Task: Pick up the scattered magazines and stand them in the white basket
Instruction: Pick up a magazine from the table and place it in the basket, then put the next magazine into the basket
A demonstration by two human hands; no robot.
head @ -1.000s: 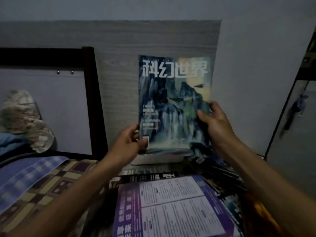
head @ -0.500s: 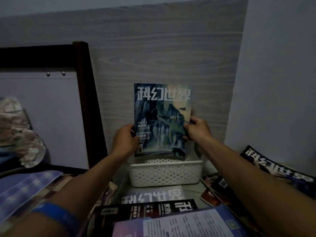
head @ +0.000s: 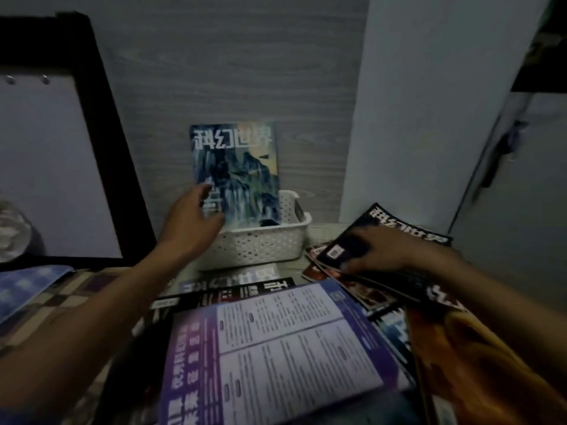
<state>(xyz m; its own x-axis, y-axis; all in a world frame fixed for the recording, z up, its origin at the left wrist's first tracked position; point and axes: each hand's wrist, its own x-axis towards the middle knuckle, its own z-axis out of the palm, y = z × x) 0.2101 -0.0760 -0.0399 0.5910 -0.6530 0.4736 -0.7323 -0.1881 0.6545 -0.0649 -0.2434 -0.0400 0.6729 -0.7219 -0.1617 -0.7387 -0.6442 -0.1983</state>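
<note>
a blue-green magazine [head: 236,170] with a painted mountain cover and large white title characters stands upright in the white basket [head: 260,245], its lower edge down inside and its back leaning toward the grey wood-grain panel behind. the basket is a low plastic tub with perforated walls, sitting against that panel. just right of it a fanned stack of dark magazines lies flat, the top one black [head: 395,228] with white title lettering and a small code label. nearer, a purple-bordered magazine [head: 276,348] lies open-faced with white text columns, overlapping a black-covered issue [head: 239,291] and a pale one.
</note>
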